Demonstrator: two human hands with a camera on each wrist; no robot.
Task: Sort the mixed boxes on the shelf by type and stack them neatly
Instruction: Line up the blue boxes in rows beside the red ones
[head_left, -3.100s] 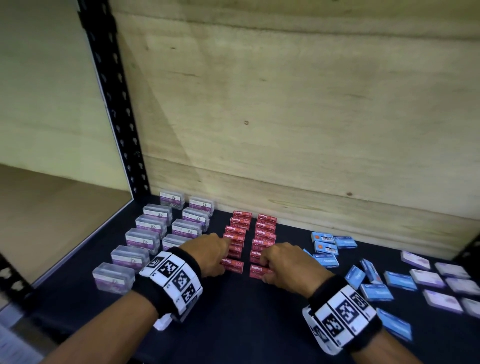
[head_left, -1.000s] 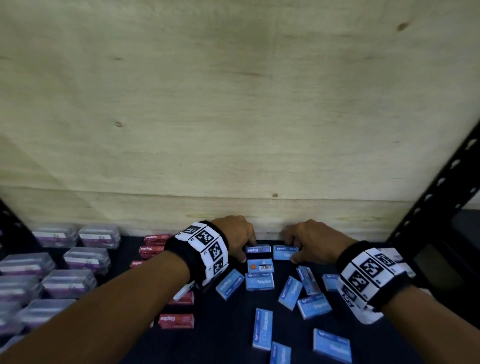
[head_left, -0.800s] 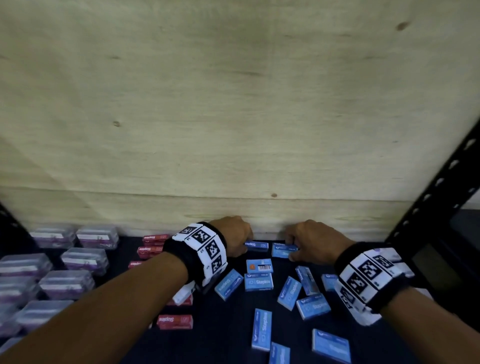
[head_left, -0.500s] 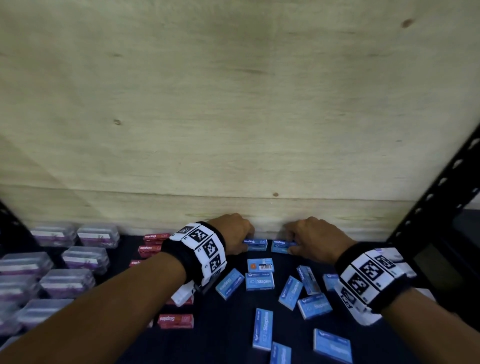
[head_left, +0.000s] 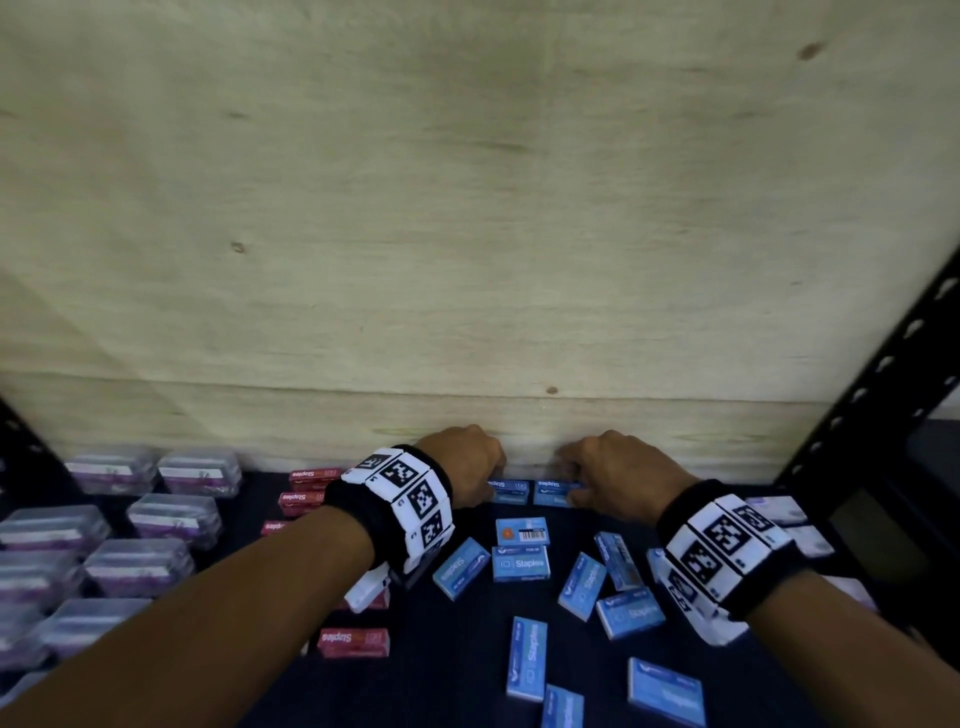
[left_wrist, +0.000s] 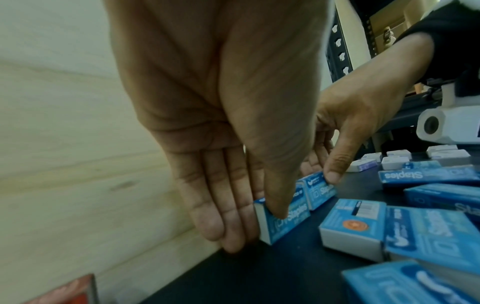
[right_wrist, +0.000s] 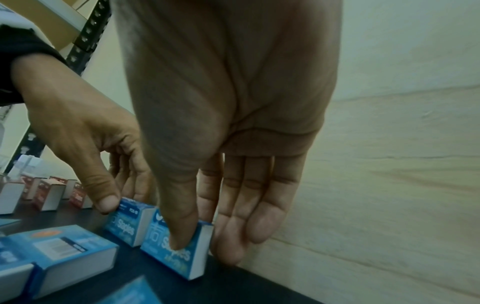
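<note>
Two blue staples boxes stand on edge side by side against the wooden back panel. My left hand (head_left: 467, 467) pinches the left blue box (left_wrist: 285, 220) between thumb and straight fingers; the same box shows in the head view (head_left: 511, 491) and the right wrist view (right_wrist: 130, 222). My right hand (head_left: 613, 467) pinches the right blue box (right_wrist: 179, 248) the same way, thumb on its front face, fingers behind it; that box also shows in the head view (head_left: 553, 491). Both boxes rest on the dark shelf (head_left: 467, 675).
Several loose blue boxes (head_left: 522, 564) lie scattered in front of the hands. Red staples boxes (head_left: 314, 475) and clear purple-labelled cases (head_left: 176, 514) sit to the left, white boxes (head_left: 779, 512) to the right. A black upright (head_left: 883, 389) bounds the right side.
Both hands left the red rows and came right to the blue boxes. In the last second they slid the two pinched blue boxes back to the wooden panel.
</note>
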